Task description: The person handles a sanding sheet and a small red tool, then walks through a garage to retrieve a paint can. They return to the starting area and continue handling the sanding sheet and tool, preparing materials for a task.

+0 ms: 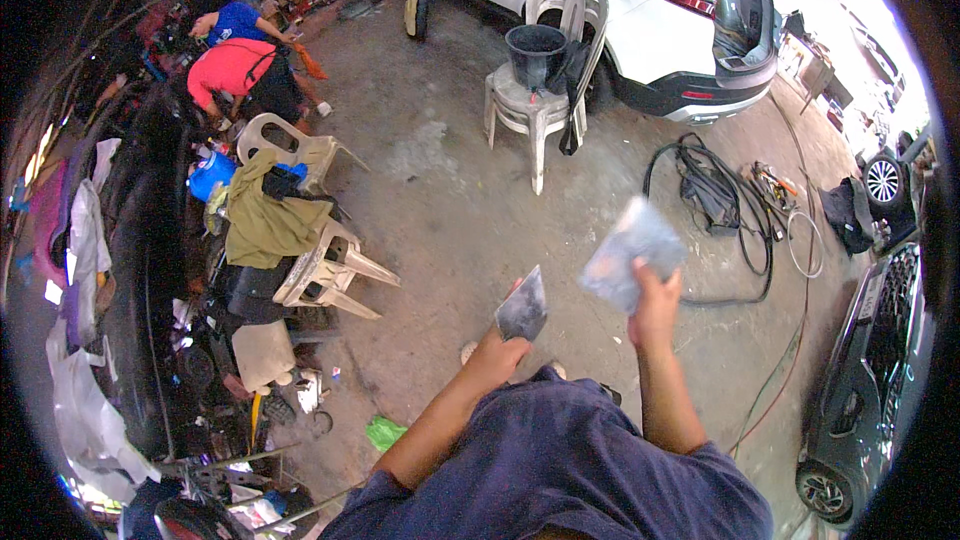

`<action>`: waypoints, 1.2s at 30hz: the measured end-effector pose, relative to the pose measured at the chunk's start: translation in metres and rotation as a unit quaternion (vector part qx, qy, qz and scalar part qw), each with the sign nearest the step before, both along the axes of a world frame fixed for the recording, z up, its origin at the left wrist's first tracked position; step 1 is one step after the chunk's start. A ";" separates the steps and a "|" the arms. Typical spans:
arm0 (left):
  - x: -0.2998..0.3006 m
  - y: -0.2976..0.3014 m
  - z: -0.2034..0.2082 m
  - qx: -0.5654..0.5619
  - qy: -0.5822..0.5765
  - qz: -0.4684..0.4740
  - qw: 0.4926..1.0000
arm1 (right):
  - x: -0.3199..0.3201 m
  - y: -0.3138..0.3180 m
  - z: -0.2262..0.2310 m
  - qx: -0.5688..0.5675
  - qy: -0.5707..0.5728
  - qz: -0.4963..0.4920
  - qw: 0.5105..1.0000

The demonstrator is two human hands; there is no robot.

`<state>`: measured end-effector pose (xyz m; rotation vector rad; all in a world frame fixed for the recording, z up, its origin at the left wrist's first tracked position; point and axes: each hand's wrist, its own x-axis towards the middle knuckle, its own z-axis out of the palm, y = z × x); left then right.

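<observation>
My left hand (495, 356) is closed on a thin, dark grey flat piece (524, 306) with angled edges and a pointed upper corner. A larger, roughly square pale grey sheet (628, 252), blurred at its edges, is gripped along its right side by my right hand (655, 306). Both flat pieces are held up in front of my body, a gap between them. What they are made of cannot be made out.
A black bucket (536, 56) stands on stacked plastic chairs (533, 112) beside a white car (600, 0). Coiled black hose (765, 240) lies at right, near a dark car bumper (880, 340). Another chair (330, 275) holds a green cloth (270, 215). Two people bend over at far left.
</observation>
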<state>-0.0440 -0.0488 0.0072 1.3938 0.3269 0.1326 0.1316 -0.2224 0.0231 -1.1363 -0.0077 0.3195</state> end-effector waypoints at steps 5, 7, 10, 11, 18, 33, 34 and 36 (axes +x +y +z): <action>0.031 -0.003 -0.038 -0.145 -0.062 0.092 0.983 | -0.076 0.020 0.009 -0.146 -0.559 0.256 0.775; 0.024 -0.005 -0.048 -0.095 -0.072 0.088 0.989 | -0.070 0.031 -0.001 -0.113 -0.597 0.230 0.760; 0.009 -0.017 0.001 0.163 -0.042 0.041 0.985 | -0.049 0.034 -0.010 -0.211 -0.519 0.246 0.791; 0.009 -0.012 -0.011 0.122 -0.048 0.049 0.990 | -0.047 0.036 -0.014 -0.220 -0.521 0.253 0.785; 0.004 -0.008 0.000 0.127 -0.051 0.054 0.989 | -0.054 0.044 -0.013 -0.184 -0.551 0.214 0.786; 0.001 -0.008 0.013 0.148 -0.074 0.058 0.985 | -0.057 0.055 -0.019 -0.206 -0.489 0.115 0.840; -0.003 -0.017 0.027 0.170 -0.045 0.053 0.983 | -0.049 0.050 -0.021 -0.174 -0.365 0.140 0.904; -0.012 -0.004 0.026 0.104 0.109 0.063 0.987 | -0.038 0.044 -0.013 -0.094 -0.101 0.186 0.973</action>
